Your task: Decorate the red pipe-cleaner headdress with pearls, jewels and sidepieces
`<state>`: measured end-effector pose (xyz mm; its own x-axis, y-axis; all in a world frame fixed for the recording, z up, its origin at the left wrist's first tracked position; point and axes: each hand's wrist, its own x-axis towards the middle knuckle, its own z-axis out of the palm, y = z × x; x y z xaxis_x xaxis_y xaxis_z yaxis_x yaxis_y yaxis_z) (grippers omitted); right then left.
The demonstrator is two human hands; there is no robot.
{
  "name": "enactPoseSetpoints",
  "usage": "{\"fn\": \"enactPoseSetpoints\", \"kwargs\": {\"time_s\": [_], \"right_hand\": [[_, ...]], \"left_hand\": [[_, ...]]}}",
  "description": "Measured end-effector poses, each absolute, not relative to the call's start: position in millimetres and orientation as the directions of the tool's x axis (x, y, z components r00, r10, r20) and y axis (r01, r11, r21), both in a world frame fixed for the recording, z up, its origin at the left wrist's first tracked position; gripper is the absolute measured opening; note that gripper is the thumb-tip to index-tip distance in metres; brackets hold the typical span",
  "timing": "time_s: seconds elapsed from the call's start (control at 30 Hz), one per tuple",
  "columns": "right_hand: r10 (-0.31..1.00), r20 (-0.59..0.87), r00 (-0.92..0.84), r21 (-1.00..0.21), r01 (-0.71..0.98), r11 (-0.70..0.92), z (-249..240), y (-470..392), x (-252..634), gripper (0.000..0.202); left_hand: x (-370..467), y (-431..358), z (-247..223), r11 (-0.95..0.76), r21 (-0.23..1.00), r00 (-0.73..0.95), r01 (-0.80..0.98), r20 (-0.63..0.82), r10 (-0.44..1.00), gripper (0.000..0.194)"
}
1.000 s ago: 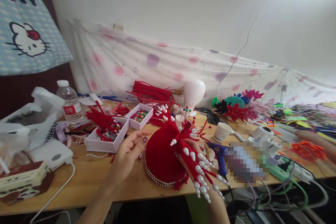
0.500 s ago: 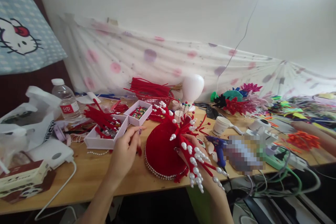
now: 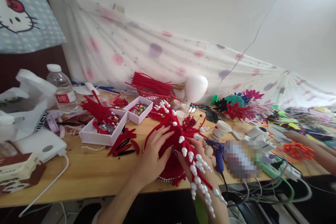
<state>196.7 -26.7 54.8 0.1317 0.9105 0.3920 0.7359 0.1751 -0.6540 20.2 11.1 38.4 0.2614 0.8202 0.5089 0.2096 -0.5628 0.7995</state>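
A rounded red hat (image 3: pixel 168 171) with a pearl string along its edge rests at the table's front. From its right side spread red stems tipped with white pearls (image 3: pixel 197 179). My left hand (image 3: pixel 155 150) lies on the hat's top with its fingers apart, its thumb close to my right thumb. My right hand (image 3: pixel 193 154) is closed on the hat's right side, beneath the pearl stems, which partly hide its fingers.
Left stand white boxes of red pieces (image 3: pixel 105 138) and beads (image 3: pixel 138 116), with red and black scraps (image 3: pixel 123 143) beside them. A blue glue gun (image 3: pixel 218 155), a paper cup (image 3: pixel 221 129) and tangled cables (image 3: pixel 283 190) are right. Another person's arm (image 3: pixel 312 150) reaches in.
My left hand has moved right, from beside the hat onto its top, and its fingers have spread. My right hand stays at the hat. The view has shifted slightly.
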Motion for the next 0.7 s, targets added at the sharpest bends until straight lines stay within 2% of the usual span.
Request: {"fn": "enactPoseSetpoints", "kwargs": {"time_s": [0.2,0.33,0.43,0.57,0.7], "right_hand": [[0.817,0.573,0.067,-0.519,0.801,0.299,52.1,-44.4,196.0,0.044],[0.784,0.62,0.043,-0.446,0.841,0.306,55.1,-51.6,192.8,0.045],[0.789,0.606,0.103,-0.477,0.841,0.256,61.3,-55.0,186.4,0.044],[0.804,0.575,0.153,-0.563,0.787,0.253,62.7,-58.1,184.2,0.043],[0.762,0.613,0.207,-0.569,0.785,0.244,53.6,-58.2,186.1,0.04]], "left_hand": [[12.2,13.9,35.6,-0.543,0.832,0.293,0.118,0.493,0.819,0.038],[16.7,14.7,36.3,-0.541,0.833,0.215,0.116,0.511,0.833,0.034],[22.1,14.7,37.1,-0.529,0.839,0.172,0.128,0.507,0.845,0.034],[25.7,14.4,37.2,-0.523,0.834,0.154,0.177,0.502,0.851,0.046],[26.9,13.4,36.4,-0.54,0.814,0.157,0.215,0.517,0.842,0.046]]}}
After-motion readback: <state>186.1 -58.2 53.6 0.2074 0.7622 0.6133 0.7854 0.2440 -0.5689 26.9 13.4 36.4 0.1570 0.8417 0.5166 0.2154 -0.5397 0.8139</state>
